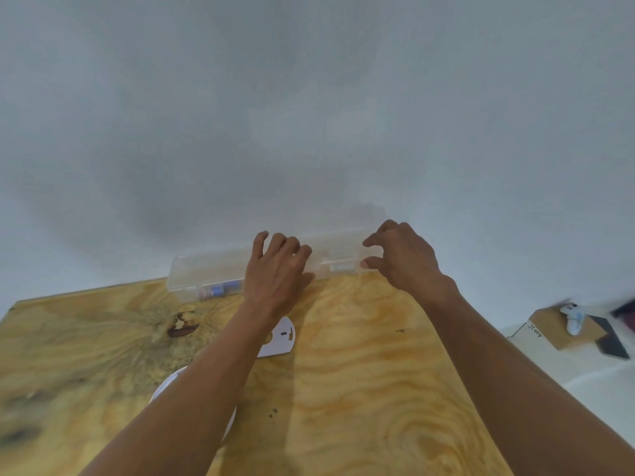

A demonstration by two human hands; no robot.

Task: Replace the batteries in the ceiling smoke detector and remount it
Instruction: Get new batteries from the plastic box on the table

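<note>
A long clear plastic box [206, 273] lies along the far edge of the plywood table [360, 372], against the wall. Batteries [214, 291] show through its left part. My left hand [275, 273] rests on top of the box near its middle, fingers spread. My right hand [402, 259] is at the box's right end, thumb and fingers pinching its edge. A white mounting plate [280, 338] lies on the table under my left forearm. The white round smoke detector [165, 384] is mostly hidden by that forearm.
A plain white wall [309, 115] rises behind the table. To the right, on the floor, a cardboard box [549, 329] holds a white controller-like object [573, 317] and a black flat item [611, 341]. A dark knot [182, 326] marks the plywood.
</note>
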